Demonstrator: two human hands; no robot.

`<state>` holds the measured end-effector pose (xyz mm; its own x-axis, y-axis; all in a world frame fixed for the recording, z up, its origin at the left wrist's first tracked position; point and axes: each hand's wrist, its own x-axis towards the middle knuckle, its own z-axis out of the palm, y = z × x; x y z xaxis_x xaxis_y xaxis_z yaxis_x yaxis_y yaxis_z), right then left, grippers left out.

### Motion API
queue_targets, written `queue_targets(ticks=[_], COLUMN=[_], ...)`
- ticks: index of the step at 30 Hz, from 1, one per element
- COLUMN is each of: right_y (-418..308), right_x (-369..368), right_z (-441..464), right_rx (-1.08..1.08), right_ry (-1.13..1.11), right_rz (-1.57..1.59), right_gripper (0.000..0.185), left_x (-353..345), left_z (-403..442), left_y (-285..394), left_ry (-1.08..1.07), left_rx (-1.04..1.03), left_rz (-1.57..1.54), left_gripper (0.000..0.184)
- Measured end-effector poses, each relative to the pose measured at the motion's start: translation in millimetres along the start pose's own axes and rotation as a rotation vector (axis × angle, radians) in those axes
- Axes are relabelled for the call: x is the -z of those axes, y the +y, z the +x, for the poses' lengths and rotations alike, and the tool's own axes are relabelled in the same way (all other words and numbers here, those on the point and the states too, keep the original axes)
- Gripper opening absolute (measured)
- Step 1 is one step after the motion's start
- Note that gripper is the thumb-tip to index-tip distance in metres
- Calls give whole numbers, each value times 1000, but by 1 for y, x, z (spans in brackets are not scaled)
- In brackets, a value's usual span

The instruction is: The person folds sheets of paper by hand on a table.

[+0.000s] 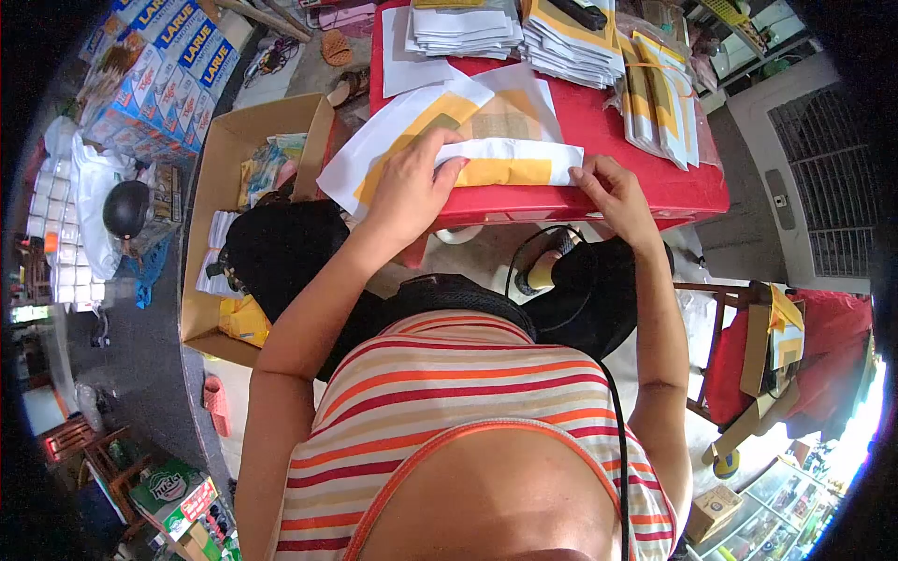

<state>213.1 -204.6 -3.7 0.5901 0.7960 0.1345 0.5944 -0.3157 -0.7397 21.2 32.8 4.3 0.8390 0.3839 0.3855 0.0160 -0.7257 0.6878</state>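
A folded white paper strip with a yellow band [510, 171] lies along the front edge of the red table [655, 194]. My left hand [412, 182] grips its left end, with thumb and index finger on the paper and the other fingers partly hidden. At the right end, my right hand [613, 194] pinches the paper's corner between thumb and bent fingers. Behind and under the strip are loose white sheets with yellow areas [374, 159], spread at angles and overlapping.
Stacks of white and yellow paper [571, 51] stand at the table's back. A tied bundle of folded papers [659, 103] lies to the right. An open cardboard box [201, 299] with paper pieces stands left of my legs. A black cord [613, 402] hangs along my body.
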Motion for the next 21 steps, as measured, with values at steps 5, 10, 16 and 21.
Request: queue_targets(ticks=[5, 10, 16, 21], right_y=[1, -8, -8, -6], right_x=[1, 7, 9, 9], right_z=[10, 21, 28, 28], right_rx=[-18, -109, -61, -56], right_ry=[-41, -115, -176, -167], right_rz=[13, -28, -76, -50], right_gripper=[32, 33, 31, 31], left_x=[-1, 1, -23, -60], left_z=[3, 6, -10, -33], left_y=[0, 0, 35, 41], left_ry=[-18, -75, -97, -162], left_rx=[45, 38, -310, -292], left_rz=[66, 209, 442, 382], left_gripper=[32, 32, 46, 58])
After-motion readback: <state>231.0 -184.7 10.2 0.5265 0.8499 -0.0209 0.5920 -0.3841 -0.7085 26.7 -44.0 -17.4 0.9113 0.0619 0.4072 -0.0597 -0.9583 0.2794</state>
